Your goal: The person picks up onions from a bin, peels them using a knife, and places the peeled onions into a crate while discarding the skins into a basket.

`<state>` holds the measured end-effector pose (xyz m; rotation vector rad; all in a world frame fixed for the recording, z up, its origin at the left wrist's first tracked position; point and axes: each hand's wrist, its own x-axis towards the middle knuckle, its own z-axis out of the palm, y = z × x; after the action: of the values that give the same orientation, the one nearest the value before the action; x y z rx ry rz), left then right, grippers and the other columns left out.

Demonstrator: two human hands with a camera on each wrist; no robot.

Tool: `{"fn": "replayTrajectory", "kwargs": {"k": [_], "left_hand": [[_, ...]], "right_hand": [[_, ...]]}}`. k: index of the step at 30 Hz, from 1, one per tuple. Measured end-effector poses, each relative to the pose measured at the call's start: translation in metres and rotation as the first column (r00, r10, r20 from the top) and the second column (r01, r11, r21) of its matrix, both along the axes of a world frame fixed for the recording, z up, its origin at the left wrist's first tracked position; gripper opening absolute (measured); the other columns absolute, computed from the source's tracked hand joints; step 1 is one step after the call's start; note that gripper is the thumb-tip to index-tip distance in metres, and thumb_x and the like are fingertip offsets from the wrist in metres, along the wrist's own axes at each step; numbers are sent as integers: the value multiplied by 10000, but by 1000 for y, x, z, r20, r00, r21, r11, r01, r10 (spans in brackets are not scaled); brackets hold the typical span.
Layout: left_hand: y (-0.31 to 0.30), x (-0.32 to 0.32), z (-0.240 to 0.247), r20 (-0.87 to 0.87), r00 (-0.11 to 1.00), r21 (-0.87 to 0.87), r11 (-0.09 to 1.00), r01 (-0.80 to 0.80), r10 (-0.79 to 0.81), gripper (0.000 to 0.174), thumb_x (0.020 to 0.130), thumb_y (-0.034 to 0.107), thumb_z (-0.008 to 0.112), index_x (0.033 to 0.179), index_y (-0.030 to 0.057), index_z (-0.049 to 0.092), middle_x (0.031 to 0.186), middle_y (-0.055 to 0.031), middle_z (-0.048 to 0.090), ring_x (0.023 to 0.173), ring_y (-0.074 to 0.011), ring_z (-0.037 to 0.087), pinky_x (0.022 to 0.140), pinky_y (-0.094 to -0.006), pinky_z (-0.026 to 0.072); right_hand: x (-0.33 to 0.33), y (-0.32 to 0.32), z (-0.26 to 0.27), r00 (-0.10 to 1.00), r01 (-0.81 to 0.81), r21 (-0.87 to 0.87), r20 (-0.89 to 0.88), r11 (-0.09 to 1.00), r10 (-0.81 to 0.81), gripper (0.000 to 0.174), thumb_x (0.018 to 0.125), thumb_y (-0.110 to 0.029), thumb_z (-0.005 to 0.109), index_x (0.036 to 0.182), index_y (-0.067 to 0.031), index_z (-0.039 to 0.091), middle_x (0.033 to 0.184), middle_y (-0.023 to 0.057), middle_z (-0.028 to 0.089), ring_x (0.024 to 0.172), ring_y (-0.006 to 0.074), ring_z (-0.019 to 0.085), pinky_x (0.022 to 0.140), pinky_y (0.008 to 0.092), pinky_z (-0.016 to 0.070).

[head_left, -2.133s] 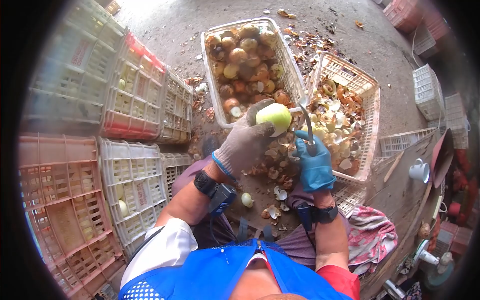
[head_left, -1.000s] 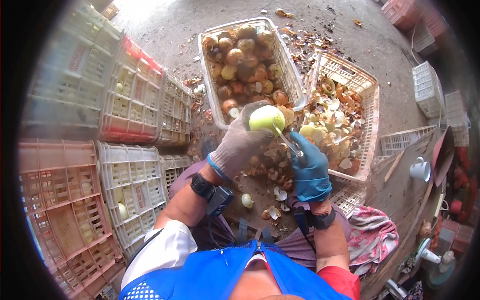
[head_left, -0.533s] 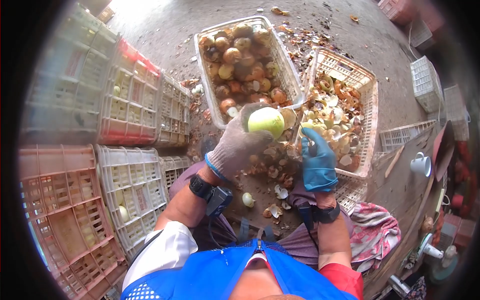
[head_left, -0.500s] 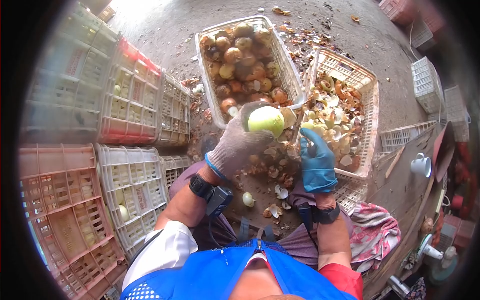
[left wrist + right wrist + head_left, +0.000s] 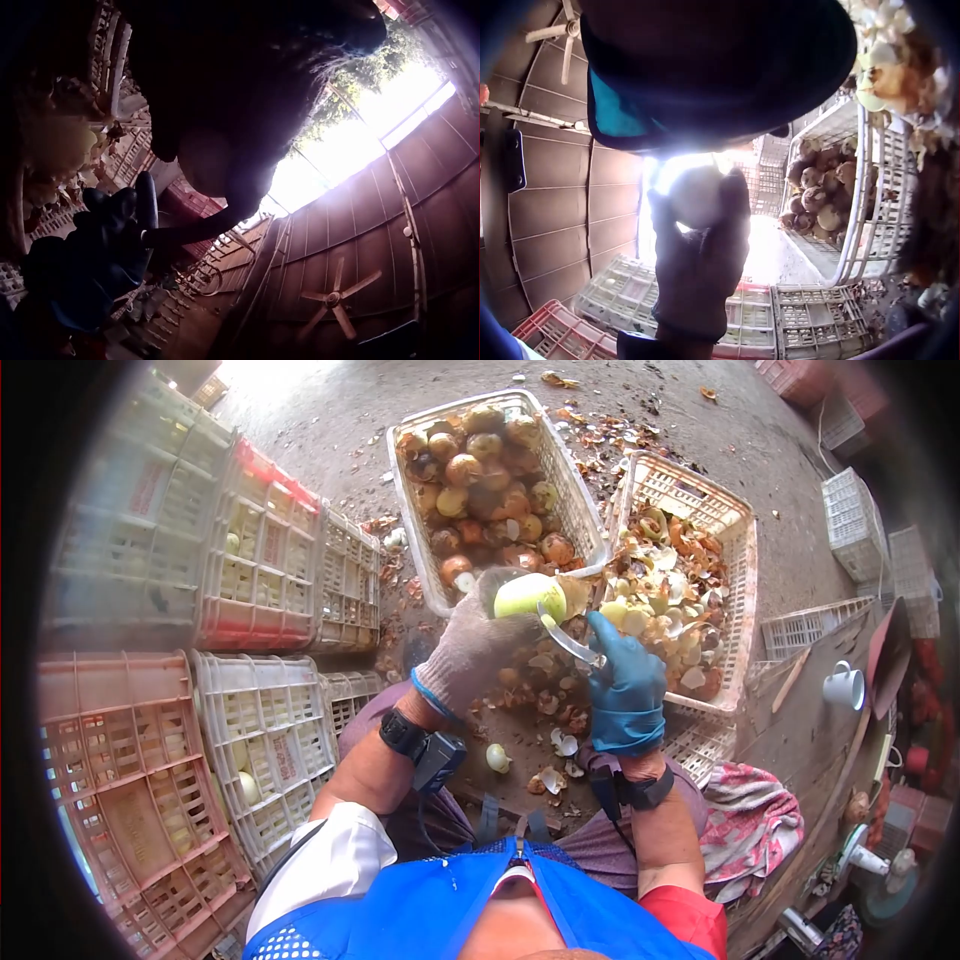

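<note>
My left hand [image 5: 480, 638], in a grey knit glove, grips a pale green peeled onion [image 5: 526, 596] in the head view. A blue rubber glove covers my right hand [image 5: 626, 685], which holds a small curved knife [image 5: 575, 642]. The blade's tip lies against the onion's lower right side. Seen from the left wrist, the knife [image 5: 184, 231] reaches from the dark gloved right hand [image 5: 97, 251] toward the onion [image 5: 204, 166]. In the right wrist view the left hand [image 5: 694, 274] holds the onion [image 5: 696, 196] from below; the right glove's fingers are mostly hidden.
Ahead stands a white crate [image 5: 590, 525] of unpeeled onions. Beside it is another crate [image 5: 745, 600] full of peelings. Stacked crates [image 5: 265, 700] line the left. One peeled onion [image 5: 497, 759] lies on the ground between the legs. A white mug [image 5: 842, 688] sits on boards at right.
The knife moved from beyond the onion down to its right side, drew away half a second ago, and is now back against it. The left hand keeps its grip, with the onion turned slightly.
</note>
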<state>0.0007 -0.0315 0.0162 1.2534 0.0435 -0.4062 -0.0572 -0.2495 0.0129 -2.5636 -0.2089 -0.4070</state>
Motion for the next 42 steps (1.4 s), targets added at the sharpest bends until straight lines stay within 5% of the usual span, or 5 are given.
{"fn": "replayTrajectory", "kwargs": {"k": [8, 13, 16, 21, 42], "left_hand": [[1, 1, 5, 5, 999, 57, 997, 43, -44, 612, 902, 201, 815, 1417, 52, 520, 1311, -79, 624, 1187, -178, 639, 1009, -344, 570], [-4, -5, 3, -169, 982, -292, 956, 35, -88, 642, 888, 227, 816, 1428, 64, 508, 1340, -100, 603, 1207, -228, 644, 1019, -428, 597], [1, -7, 2, -200, 974, -322, 946, 36, -105, 665, 875, 227, 818, 1439, 72, 500, 1355, -107, 591, 1201, -240, 648, 1000, -427, 612], [3, -2, 6, -45, 994, -26, 995, 97, -98, 704, 860, 243, 821, 1456, 68, 490, 1352, -105, 594, 1189, -229, 648, 928, -383, 635], [-24, -13, -2, -48, 985, -126, 979, 157, -164, 708, 916, 138, 801, 1525, 71, 445, 1371, -101, 611, 1210, -207, 655, 1016, -362, 606]], "right_hand": [[1, 2, 7, 995, 99, -110, 23, 989, -97, 552, 833, 46, 634, 1342, -158, 704, 875, 134, 685, 766, 365, 671, 692, 488, 513], [2, 0, -4, 996, 89, 4, 5, 996, -89, 425, 923, -8, 670, 1322, -147, 713, 871, 101, 708, 753, 256, 692, 678, 400, 527], [9, -6, -27, 797, 475, 543, -599, 692, -78, 319, 1013, -132, 683, 1332, -123, 689, 860, 43, 736, 795, 124, 699, 643, 333, 514], [9, 6, 28, 794, 437, 813, -549, 384, 259, 381, 1014, -249, 760, 1339, -64, 689, 996, -17, 773, 889, 42, 661, 651, 209, 468], [7, -9, 9, 966, 248, 718, -231, 650, -114, 134, 1018, -137, 720, 1100, -34, 745, 891, -13, 688, 727, 31, 565, 660, 234, 498]]}}
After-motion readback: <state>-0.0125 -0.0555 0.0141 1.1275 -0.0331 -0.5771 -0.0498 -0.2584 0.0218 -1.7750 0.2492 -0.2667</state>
